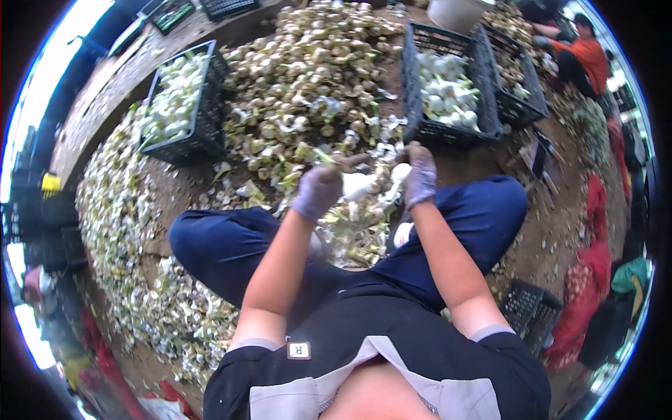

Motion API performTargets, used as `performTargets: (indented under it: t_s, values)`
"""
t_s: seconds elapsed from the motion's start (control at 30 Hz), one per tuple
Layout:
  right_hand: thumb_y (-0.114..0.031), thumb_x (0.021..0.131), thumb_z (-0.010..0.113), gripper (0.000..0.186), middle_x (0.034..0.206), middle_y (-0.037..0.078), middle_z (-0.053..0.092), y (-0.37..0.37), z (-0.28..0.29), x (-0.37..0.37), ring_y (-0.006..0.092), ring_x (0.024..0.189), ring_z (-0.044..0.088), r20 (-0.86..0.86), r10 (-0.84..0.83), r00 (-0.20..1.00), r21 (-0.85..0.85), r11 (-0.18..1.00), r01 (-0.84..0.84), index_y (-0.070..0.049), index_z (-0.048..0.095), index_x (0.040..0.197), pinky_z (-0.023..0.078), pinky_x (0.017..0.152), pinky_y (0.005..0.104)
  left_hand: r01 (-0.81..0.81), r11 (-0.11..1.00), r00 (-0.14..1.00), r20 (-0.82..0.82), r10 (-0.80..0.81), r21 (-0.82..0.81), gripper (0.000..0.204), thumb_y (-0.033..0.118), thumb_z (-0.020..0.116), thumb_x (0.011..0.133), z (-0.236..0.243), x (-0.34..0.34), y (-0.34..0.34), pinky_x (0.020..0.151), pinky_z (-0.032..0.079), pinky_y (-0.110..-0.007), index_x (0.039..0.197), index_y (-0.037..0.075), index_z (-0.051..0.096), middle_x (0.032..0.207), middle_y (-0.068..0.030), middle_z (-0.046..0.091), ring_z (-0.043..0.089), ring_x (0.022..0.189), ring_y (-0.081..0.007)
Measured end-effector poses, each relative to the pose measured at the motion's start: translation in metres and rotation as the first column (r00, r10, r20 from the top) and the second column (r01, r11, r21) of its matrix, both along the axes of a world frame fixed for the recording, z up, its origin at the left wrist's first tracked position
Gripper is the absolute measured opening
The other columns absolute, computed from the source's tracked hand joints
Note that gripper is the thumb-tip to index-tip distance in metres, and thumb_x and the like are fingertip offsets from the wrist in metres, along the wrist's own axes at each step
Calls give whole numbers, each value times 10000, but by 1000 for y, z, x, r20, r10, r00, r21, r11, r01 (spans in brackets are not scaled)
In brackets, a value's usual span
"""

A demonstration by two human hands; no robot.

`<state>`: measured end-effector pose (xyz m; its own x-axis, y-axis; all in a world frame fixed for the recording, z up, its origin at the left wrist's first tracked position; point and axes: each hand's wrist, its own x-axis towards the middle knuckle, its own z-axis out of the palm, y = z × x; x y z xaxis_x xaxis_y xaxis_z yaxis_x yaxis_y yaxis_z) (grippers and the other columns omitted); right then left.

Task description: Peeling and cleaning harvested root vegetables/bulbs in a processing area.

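Observation:
Both of my hands wear lavender gloves with brown, soiled fingers, and they are held low over the ground between my bent knees. My left hand [320, 190] is closed, its fingers reaching over a white garlic bulb [358, 186]; a short green stem sticks up by the knuckles. A little to the right, my right hand [421, 176] is closed against another white garlic bulb [401, 173], which shows at its inner side. The hidden fingertips of both hands cannot be made out. Loose peeled skins [350, 224] lie beneath the hands.
Ahead rises a pile of brownish garlic bulbs [315, 66]. Black crates of white bulbs stand left [212, 105] and right [448, 133], with another crate [539, 105] beside the right one. Skins [140, 259] cover the left ground. A person in orange [588, 59] sits far right, near red mesh bags [584, 294].

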<state>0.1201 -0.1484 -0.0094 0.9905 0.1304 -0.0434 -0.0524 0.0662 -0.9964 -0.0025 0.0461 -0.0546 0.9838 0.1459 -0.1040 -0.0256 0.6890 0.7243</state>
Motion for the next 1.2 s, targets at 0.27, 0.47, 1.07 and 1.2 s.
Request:
performTargets:
  t_s: [0.27, 0.47, 1.07, 1.2]
  values:
    - [-210, 939, 483, 265, 980, 54, 579, 6, 19, -39, 118, 872, 549, 277, 352, 894, -101, 936, -337, -39, 545, 1132, 455, 792, 275, 217, 911, 948, -145, -282, -351, 524, 167, 555, 849, 62, -1, -80, 919, 452, -465, 1319, 97, 334, 1218, -106, 484, 528, 1090, -266]
    - [-224, 938, 491, 266, 1016, 32, 578, 12, 12, -37, 104, 897, 529, 84, 227, 970, 81, 969, -234, -47, 556, 1126, 435, 834, 276, 86, 934, 926, -318, -203, -347, 495, 77, 530, 816, 47, 3, -66, 849, 491, -462, 1285, 112, 375, 1158, -120, 522, 561, 1023, -266]
    - [-184, 930, 461, 270, 937, 55, 572, -13, 30, -5, 120, 680, 592, -269, -159, 950, 244, 943, 227, -92, 443, 1183, 494, 582, 236, 136, 409, 776, -354, 522, 902, 404, 132, 664, 713, -2, 62, 199, 691, 480, -328, 1082, 8, 556, 879, -107, 640, 587, 761, -201]
    - [-160, 931, 455, 236, 933, 56, 573, -11, 32, -5, 112, 666, 584, -221, -183, 958, 282, 928, 243, -78, 463, 1153, 494, 584, 231, 397, 157, 877, -424, 226, 904, 560, 187, 616, 745, -96, 89, 127, 943, 422, -338, 1274, 64, 483, 1215, -194, 556, 551, 1113, -290]
